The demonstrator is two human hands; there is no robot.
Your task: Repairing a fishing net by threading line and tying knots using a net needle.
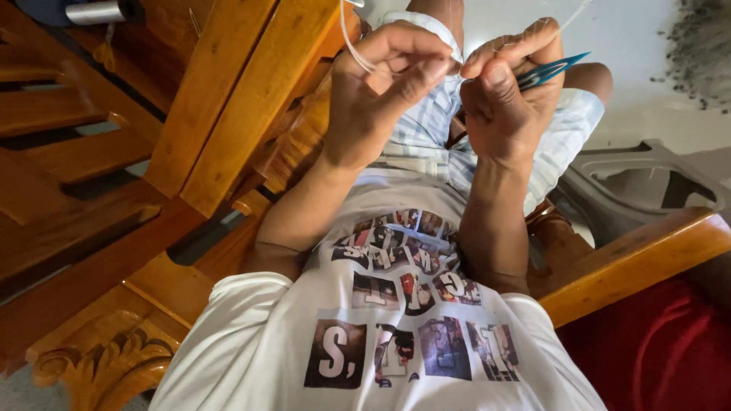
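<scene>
The person wears a white short-sleeved T-shirt (381,335) with a printed front: blocks of dark photo-like patches bearing pale lettering, arranged in uneven rows across the chest. Below it are light shorts (434,129) in a pale blue and white plaid. Both forearms are bare, with no watch, ring or bracelet visible.

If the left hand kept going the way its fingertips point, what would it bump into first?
Most likely the right hand: the left hand points its fingertips across at it, already almost touching where both pinch the white string.
</scene>
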